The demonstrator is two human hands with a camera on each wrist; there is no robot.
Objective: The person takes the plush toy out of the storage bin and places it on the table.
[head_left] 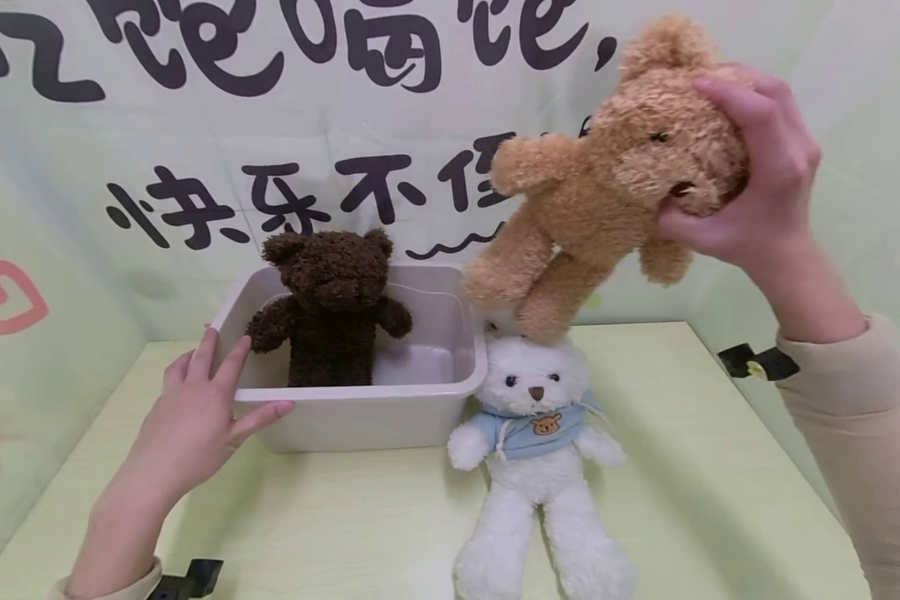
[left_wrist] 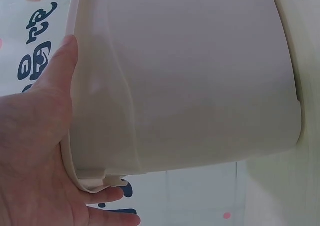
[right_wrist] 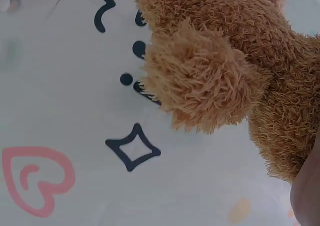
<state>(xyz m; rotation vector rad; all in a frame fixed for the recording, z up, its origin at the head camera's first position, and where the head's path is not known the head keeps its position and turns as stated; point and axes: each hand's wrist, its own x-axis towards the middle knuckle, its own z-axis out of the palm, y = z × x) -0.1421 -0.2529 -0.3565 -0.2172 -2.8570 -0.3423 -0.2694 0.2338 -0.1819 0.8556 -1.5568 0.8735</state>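
Note:
My right hand [head_left: 768, 167] grips a light-brown teddy bear [head_left: 607, 200] by its head and holds it tilted in the air, above and right of the bin. In the right wrist view the bear's curly fur [right_wrist: 205, 80] fills the upper right. My left hand [head_left: 187, 417] rests spread at the front-left corner of a pale grey plastic bin [head_left: 360, 421], thumb along the front rim, fingers across the left side. A dark-brown teddy bear [head_left: 333, 333] sits upright in the bin. The bin's outer wall [left_wrist: 200, 80] fills most of the left wrist view.
A white teddy bear [head_left: 536, 483] in a blue hoodie lies face up on the pale wood-look table [head_left: 705, 467], against the bin's right front. Behind rises a white backdrop [head_left: 390, 121] with large black characters. Side panels stand left and right.

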